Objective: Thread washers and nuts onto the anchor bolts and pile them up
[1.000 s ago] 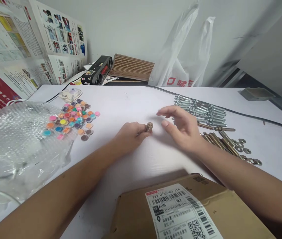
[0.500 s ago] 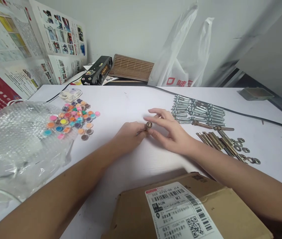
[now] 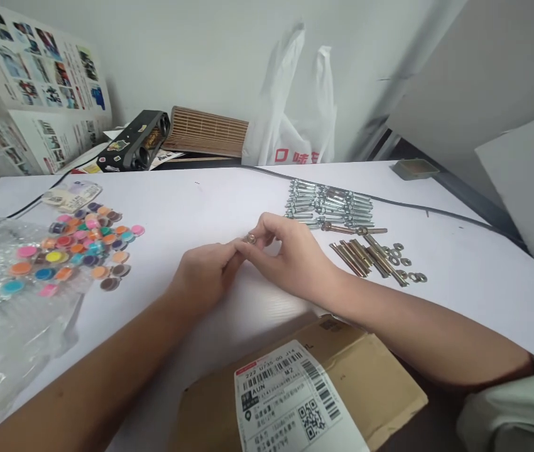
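Note:
In front of me, above the white table, my left hand (image 3: pixel 205 267) is closed around a brass-coloured bolt (image 3: pixel 250 238), with its nut end pointing up and its shank mostly hidden by the fingers. My right hand (image 3: pixel 290 254) pinches the top of that bolt between thumb and fingertips. Just right of this hand lie rows of silver expansion bolts (image 3: pixel 328 204). Two assembled copper-coloured bolts (image 3: pixel 354 230) lie below them. Closer to me are several loose brass-coloured rods and sleeves (image 3: pixel 352 257), with nuts and washers (image 3: pixel 406 262) beside them.
A labelled cardboard box (image 3: pixel 384 383) stands at the front edge. To the left are small coloured pots (image 3: pixel 78 248) and bubble wrap (image 3: pixel 17 351). A black cable (image 3: pixel 408 204) crosses the back, near a white plastic bag (image 3: pixel 295 135), a bamboo mat (image 3: pixel 208 132) and a black speaker (image 3: pixel 135 141).
My right hand has come leftward from apart and open to grip the bolt's nut end; my left hand keeps holding the bolt. The view has turned right, so everything appears further left.

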Demonstrator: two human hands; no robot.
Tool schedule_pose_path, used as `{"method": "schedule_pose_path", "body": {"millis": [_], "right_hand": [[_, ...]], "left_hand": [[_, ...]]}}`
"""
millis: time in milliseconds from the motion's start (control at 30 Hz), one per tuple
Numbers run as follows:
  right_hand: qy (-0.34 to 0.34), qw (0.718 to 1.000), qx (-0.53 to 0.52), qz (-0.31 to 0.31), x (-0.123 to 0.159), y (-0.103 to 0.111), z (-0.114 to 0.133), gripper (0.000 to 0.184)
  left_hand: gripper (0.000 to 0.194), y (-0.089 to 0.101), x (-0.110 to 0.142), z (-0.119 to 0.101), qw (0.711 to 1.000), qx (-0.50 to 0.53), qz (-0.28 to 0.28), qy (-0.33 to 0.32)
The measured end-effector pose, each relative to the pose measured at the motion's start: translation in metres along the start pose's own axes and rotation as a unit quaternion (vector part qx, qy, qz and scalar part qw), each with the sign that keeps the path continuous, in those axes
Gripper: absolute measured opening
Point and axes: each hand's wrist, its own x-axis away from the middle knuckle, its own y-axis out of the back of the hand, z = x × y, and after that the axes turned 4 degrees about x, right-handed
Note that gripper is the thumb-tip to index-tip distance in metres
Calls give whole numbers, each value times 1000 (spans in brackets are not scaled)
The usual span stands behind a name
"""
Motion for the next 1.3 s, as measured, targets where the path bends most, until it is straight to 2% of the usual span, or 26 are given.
{"method": "schedule_pose_path", "body": {"millis": [100, 200, 233, 333, 433, 533, 700, 833, 933, 1033, 1133, 1233, 1300], "right_hand": [[-5, 1000, -9, -5, 2, 4, 6, 12], [8, 1000, -18, 12, -3, 19, 7, 11], [10, 999, -14, 31, -7, 28, 6, 10], [-13, 993, 30, 110, -17, 62, -7, 6], [-33, 970, 162, 175, -20, 86, -33, 6], [3, 948, 254, 192, -19, 83, -62, 10], [39, 948, 267, 166, -22, 61, -89, 12], [27, 945, 298, 133, -22, 74, -87, 13], [-38, 927, 355, 113, -6, 94, -80, 25], [-124, 905, 371, 169, 20, 106, -76, 33], [-153, 883, 385, 221, 41, 104, -81, 34], [-125, 901, 355, 215, 50, 97, -89, 27], [-103, 914, 326, 217, 49, 94, -85, 23]], "left_hand": [[37, 3, 0, -8, 999, -28, -8, 14], [31, 0, 1, -12, 1000, -2, -22, 21], [32, -2, 2, -12, 999, 14, -26, 19], [57, -9, 4, -6, 998, 44, -38, -9], [48, -12, 5, 0, 997, 45, -48, -39], [37, -10, 3, 1, 998, 39, -54, -18], [33, -7, 0, -1, 998, 34, -47, 27], [29, -8, 0, 0, 998, 47, -34, 29], [26, -7, -1, 0, 998, 47, -22, 22], [25, -8, -2, 0, 999, 42, -14, 11], [23, -9, -2, 1, 999, 28, -10, -12], [18, -10, 0, 0, 999, 13, -9, -52], [15, -11, 2, -5, 995, 5, -26, -101]]}}
